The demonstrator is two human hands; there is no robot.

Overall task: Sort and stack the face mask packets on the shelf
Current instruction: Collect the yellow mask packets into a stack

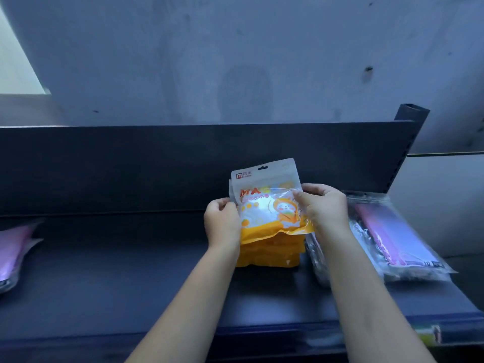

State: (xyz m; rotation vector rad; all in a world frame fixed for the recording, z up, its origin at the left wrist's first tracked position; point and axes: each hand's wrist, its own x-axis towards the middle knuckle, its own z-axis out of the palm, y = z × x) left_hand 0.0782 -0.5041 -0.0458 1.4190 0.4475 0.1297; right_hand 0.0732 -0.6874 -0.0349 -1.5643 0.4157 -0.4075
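Pinching the top orange face mask packet by its side edges, just right of frame centre, with its upper end tipped up toward the dark back panel and its lower end lying on the stack of orange packets beneath, probably to square it with the pile before letting it settle. Grasping the left edge with the left hand, fingers curled over the rim. Grasping the right edge with the right hand, fingertips folded onto the glossy front. Reaching in from the lower centre of the frame with both forearms, wrists bent slightly inward. Sorting by kind, by the look of it, with pink-and-purple mask packets piled just beside at centre right on the shelf, and another pinkish packet well apart at the far left edge.
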